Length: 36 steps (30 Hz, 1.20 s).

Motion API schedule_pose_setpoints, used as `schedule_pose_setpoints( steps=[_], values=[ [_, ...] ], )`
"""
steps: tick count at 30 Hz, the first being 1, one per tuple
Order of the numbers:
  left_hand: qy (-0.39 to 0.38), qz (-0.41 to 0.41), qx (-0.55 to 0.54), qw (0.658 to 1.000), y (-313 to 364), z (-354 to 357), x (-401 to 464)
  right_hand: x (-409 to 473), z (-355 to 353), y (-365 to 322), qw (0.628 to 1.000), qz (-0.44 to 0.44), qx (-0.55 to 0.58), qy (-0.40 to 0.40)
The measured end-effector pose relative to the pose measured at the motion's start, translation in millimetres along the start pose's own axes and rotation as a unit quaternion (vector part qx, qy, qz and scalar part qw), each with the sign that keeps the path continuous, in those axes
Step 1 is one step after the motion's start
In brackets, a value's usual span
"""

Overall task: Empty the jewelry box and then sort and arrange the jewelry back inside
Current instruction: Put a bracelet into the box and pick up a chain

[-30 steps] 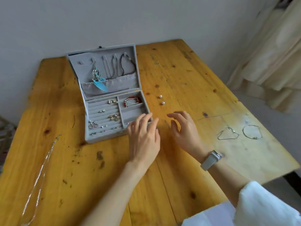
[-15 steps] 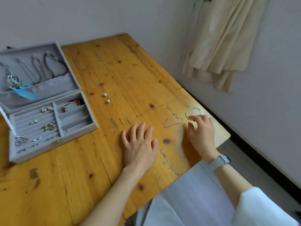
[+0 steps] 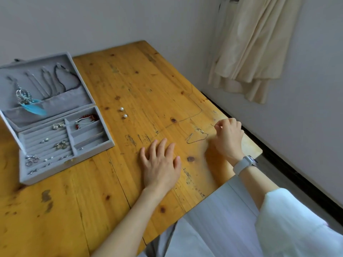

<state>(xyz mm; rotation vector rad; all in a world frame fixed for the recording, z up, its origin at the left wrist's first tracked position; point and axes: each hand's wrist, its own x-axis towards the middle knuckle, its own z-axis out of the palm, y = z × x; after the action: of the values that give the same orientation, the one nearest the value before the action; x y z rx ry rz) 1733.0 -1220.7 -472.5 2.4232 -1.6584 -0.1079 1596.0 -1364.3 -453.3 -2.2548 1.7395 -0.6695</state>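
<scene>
So from where I'm watching, this looks well into the put-it-all-back half. The grey velvet-lined jewelry box (image 3: 55, 115) sits open at the left of the worn yellow pine table (image 3: 130, 75), and it's already pretty full: thin chains and a dark beaded necklace (image 3: 65, 78) hang in the lid, plus a silver pendant with a blue feather (image 3: 35, 107). Small silver earrings and rings (image 3: 61, 144) sit in the ring rolls, and a red beaded bracelet (image 3: 87, 117) is in the top right compartment.

What's left outside, as far as I can see: two little white pearl studs (image 3: 123, 112) just right of the box, a thin silver chain bracelet (image 3: 197, 137) lying loose near the table's right edge, and another fine silver bracelet (image 3: 217, 124) that my right hand (image 3: 229, 138) is pinching between curled fingertips, though it's so thin I can barely make it out.

Left hand (image 3: 161, 164) is just resting flat on the wood, fingers spread, holding nothing.

I'd guess three pieces left to go, then maybe some tidying
</scene>
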Motion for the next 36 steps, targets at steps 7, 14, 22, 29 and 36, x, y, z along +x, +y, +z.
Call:
schedule_pose_setpoints(
  steps=[7,14,22,29,36],
  values=[
    [-0.031,-0.084,-0.467,0.880,-18.4,-36.2,8.0,-10.9,-52.4,-77.2,0.920,-0.121,0.338,-0.156],
    [-0.138,-0.072,-0.750,0.643,-57.6,-86.9,-16.8,-34.0,-42.7,-133.1,0.823,-0.103,0.497,-0.255],
    [-0.014,-0.239,-0.727,0.643,-112.0,-88.9,-47.3,-52.8,2.0,-164.0,0.885,-0.174,0.337,-0.270],
    [0.150,-0.281,-0.533,0.784,-171.5,-111.5,-17.8,-44.7,40.6,-216.5,0.900,-0.263,0.232,-0.260],
    [0.207,-0.219,-0.270,0.914,-201.4,-100.3,15.9,-27.1,74.4,-246.0,0.920,-0.263,0.208,-0.203]
  ],
)
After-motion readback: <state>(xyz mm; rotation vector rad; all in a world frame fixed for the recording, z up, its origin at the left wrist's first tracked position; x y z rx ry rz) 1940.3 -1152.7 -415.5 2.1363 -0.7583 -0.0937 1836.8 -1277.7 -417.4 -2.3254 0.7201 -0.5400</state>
